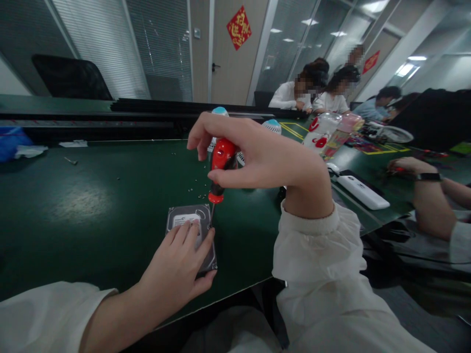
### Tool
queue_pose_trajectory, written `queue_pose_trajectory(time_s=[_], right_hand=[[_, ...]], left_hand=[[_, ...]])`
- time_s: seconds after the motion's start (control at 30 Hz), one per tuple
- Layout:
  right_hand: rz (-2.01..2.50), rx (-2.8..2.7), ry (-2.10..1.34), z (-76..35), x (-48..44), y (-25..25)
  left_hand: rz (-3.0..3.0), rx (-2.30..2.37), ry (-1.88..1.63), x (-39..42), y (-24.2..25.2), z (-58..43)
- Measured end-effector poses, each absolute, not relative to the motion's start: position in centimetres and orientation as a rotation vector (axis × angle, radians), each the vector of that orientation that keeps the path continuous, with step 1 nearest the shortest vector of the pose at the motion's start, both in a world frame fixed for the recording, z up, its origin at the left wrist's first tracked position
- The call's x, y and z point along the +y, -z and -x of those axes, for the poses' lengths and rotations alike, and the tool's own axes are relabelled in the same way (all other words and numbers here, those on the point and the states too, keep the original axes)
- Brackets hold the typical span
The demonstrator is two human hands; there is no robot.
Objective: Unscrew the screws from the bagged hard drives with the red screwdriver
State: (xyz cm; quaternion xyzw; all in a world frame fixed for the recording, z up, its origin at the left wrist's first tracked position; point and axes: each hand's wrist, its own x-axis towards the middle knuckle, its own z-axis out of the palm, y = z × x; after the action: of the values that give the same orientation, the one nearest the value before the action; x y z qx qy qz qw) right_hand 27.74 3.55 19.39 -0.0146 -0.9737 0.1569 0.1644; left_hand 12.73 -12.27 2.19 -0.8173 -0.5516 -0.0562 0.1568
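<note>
Green tabletop (91,240) extends across the left of the view, with a blue bag (11,143) at the far left beyond it. We note small metal screws (191,184) scattered on the surface above the work area. A hard disk drive (191,218) lies flat near the tabletop's front edge, label side up. The left hand (176,260) rests open across it, fingers pressing down, and the thumb lies along the drive's right side. The right hand (272,166) is closed around a red-and-black screwdriver (222,164), and its shaft stands nearly upright, the tip at the drive's right edge. We judge the step in hand to be driving or removing a fastener there, though the hand hides the screw head. Any turn calls for steady downward pressure and continued bracing of the drive. Open room remains left of the drive and between it and the right forearm, but the front edge is close. Further right stand two teal-capped white objects (273,126), plastic bottles (320,132) and a white power bank (362,192). A co-worker's hand (408,166) works at the far right.
</note>
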Motion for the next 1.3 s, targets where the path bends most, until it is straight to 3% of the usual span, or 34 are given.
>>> queue_pose_trajectory(time_s=[1.3], right_hand=[[0.092, -2.79, -0.335, -27.23, 3.83, -19.23]], left_hand=[[2.315, -1.574, 0.164, -12.23, -2.05, -12.64]])
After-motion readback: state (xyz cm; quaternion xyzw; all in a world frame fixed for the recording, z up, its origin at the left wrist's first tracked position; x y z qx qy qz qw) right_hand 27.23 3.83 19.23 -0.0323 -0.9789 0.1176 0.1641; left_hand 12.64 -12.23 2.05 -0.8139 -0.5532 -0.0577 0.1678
